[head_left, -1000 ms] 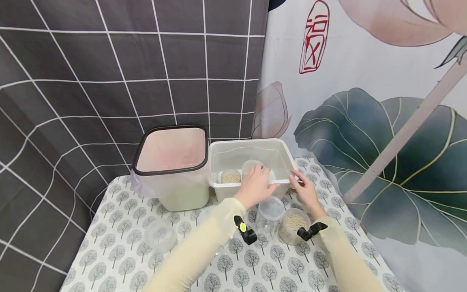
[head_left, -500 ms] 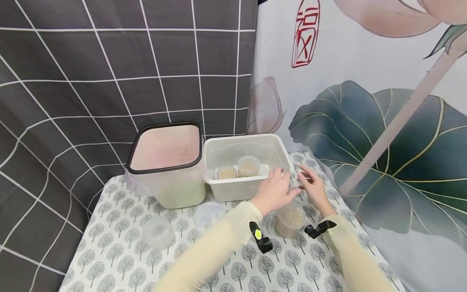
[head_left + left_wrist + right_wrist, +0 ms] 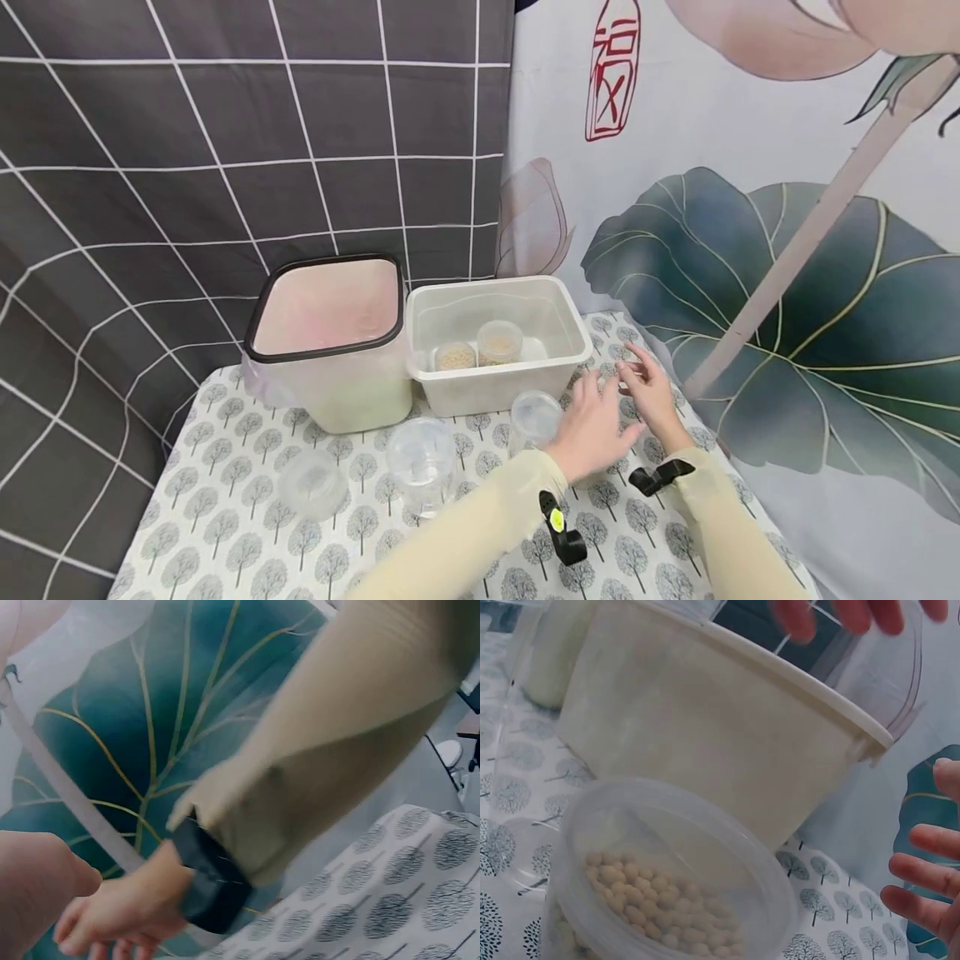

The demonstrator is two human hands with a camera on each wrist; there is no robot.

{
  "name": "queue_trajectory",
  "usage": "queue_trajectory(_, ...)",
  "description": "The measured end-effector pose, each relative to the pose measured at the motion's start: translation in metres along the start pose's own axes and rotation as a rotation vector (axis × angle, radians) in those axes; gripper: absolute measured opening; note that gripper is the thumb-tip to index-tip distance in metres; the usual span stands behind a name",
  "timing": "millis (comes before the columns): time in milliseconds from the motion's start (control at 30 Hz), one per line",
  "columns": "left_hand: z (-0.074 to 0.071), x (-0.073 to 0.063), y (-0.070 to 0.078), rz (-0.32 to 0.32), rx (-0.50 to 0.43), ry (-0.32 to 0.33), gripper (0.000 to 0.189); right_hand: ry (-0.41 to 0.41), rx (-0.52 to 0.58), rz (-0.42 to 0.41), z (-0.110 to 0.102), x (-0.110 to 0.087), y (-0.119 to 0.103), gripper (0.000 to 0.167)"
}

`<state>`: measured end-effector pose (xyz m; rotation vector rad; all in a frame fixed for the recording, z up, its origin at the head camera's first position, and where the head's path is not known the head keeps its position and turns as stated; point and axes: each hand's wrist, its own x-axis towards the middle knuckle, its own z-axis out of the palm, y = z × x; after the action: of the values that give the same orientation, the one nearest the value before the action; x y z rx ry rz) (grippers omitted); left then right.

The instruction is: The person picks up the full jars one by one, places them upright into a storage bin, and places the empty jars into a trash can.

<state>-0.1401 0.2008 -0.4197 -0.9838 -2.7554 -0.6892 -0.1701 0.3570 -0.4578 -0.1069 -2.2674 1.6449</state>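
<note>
Left hand and right hand look empty, fingers loosely spread; the bean jar stands at seven o'clock in the right wrist view, best cupped low, avoiding the clear jar at the left hand's nine o'clock

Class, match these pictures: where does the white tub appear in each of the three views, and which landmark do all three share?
Head: the white tub is near the centre, beside the black-rimmed bin.
Left wrist: not in it.
Right wrist: across the upper middle, behind the jar.
Shared landmark: the tree-print tablecloth.
</note>
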Motion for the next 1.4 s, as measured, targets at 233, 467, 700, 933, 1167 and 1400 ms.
queue_trajectory(233,0.034,-0.010,0.005,-0.088,0.088,0.001,0.074,0.047,-0.001,0.009,-0.009,0.000,0.028,0.049)
queue_trajectory(467,0.056,-0.014,0.002,-0.214,0.118,-0.075,0.088,0.079,-0.030,0.013,-0.015,-0.001,0.042,0.046)
queue_trajectory(700,0.069,-0.014,-0.008,-0.276,0.080,-0.139,0.092,0.074,0.036,0.012,-0.013,-0.005,0.023,0.044)
queue_trajectory(933,0.077,-0.017,-0.013,-0.348,0.000,-0.186,0.110,0.093,0.023,0.025,-0.011,-0.010,0.016,0.042)
queue_trajectory(1167,0.086,-0.018,-0.019,-0.328,-0.036,-0.129,0.103,0.091,0.002,0.024,-0.014,-0.004,0.038,0.046)
queue_trajectory(1400,0.084,-0.016,-0.015,-0.275,-0.059,-0.109,0.096,0.081,0.003,0.035,-0.016,-0.006,0.029,0.045)
